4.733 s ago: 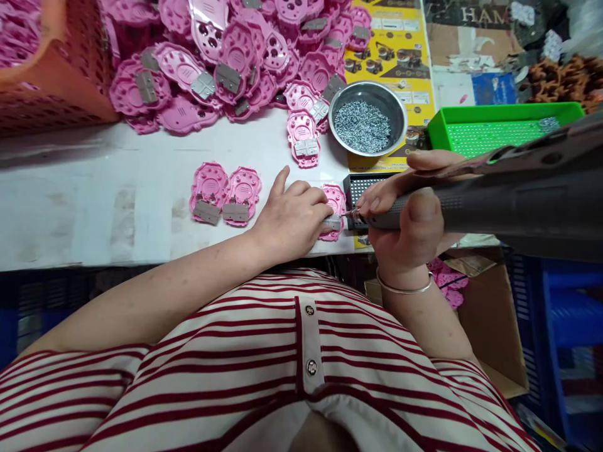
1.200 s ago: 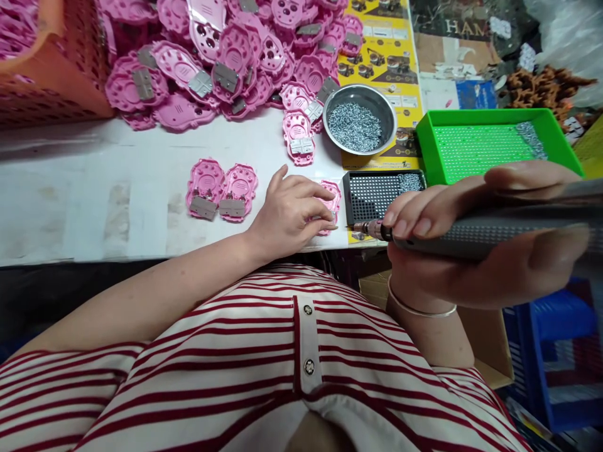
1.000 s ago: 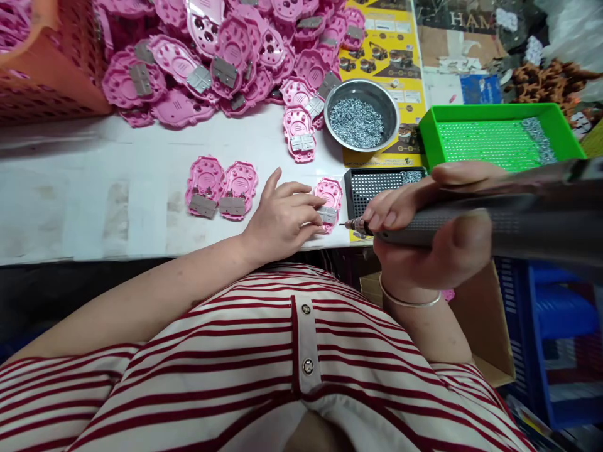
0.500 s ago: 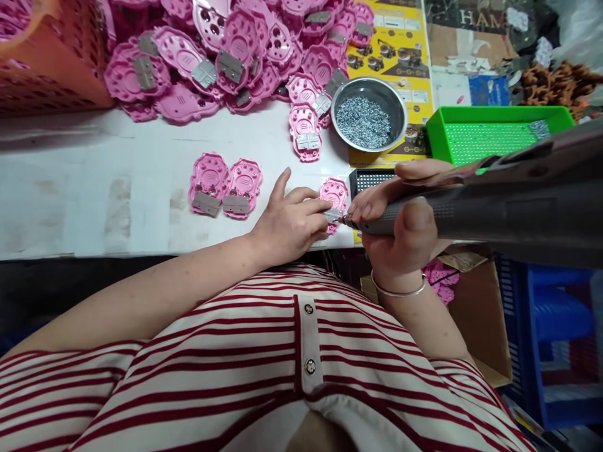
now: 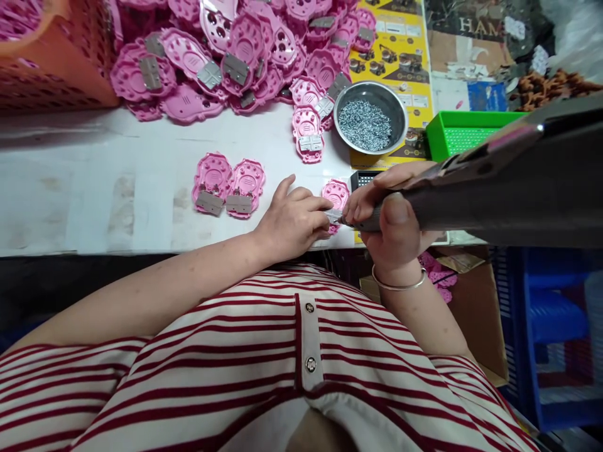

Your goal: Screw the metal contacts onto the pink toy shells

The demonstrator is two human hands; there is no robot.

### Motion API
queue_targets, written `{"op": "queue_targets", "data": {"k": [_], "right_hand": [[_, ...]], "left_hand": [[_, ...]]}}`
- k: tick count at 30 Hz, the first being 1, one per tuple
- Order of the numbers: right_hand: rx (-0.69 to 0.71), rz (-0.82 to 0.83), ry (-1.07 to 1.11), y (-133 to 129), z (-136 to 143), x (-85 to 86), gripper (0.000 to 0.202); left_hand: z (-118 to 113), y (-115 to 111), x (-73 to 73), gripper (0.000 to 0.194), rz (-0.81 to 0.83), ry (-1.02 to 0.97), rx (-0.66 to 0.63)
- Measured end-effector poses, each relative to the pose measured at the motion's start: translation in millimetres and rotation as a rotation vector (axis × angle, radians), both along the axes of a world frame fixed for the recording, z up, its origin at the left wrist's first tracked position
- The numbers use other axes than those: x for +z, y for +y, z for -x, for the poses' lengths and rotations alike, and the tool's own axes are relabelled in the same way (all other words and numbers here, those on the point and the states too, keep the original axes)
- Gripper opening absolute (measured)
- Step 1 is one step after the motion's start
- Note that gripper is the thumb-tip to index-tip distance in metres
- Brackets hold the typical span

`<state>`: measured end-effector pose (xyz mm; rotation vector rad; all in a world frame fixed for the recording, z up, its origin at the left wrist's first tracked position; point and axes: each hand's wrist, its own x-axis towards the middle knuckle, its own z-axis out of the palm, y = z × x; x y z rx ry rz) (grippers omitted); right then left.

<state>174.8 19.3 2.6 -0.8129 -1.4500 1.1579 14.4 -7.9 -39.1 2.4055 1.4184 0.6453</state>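
My right hand [image 5: 393, 220] is wrapped round a grey electric screwdriver [image 5: 475, 204], which lies nearly level and points left. Its tip meets the metal plate on a pink plastic housing [image 5: 336, 193] at the table's front edge. From the left, my left hand [image 5: 294, 223] steadies this housing, its fingertips on the plate and its thumb sticking out. The lower part of the housing is partly covered by my fingers. Two more pink housings with grey plates, a left one [image 5: 211, 179] and a right one [image 5: 245, 188], lie side by side left of my left hand.
A steel bowl [image 5: 346, 138] of small screws stands behind my hands, near a heap of pink housings [image 5: 245, 50]. An orange basket [image 5: 70, 56] is at the far left. A green tray [image 5: 438, 135] and a black tray [image 5: 358, 179] are partly hidden by the screwdriver and my right hand.
My right hand and the screwdriver have shifted slightly left, and the tool's rear end now covers more of the green tray. My left hand keeps its place on the housing.
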Motion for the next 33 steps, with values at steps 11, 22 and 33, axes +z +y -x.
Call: {"op": "queue_targets", "data": {"k": [11, 22, 33], "right_hand": [[-0.050, -0.014, 0.100, -25.5, 4.7, 49.6, 0.036], [-0.012, 0.005, 0.187, -28.9, 7.5, 58.2, 0.024], [0.023, -0.002, 0.111, -29.3, 2.0, 54.7, 0.032]], "left_hand": [[2.7, -3.4, 6.4, 0.015, 0.042, -0.235, 0.073], [1.5, -7.7, 12.2, 0.011, 0.023, -0.305, 0.009], [3.3, -9.1, 7.9, 0.008, 0.034, -0.327, 0.021]]}}
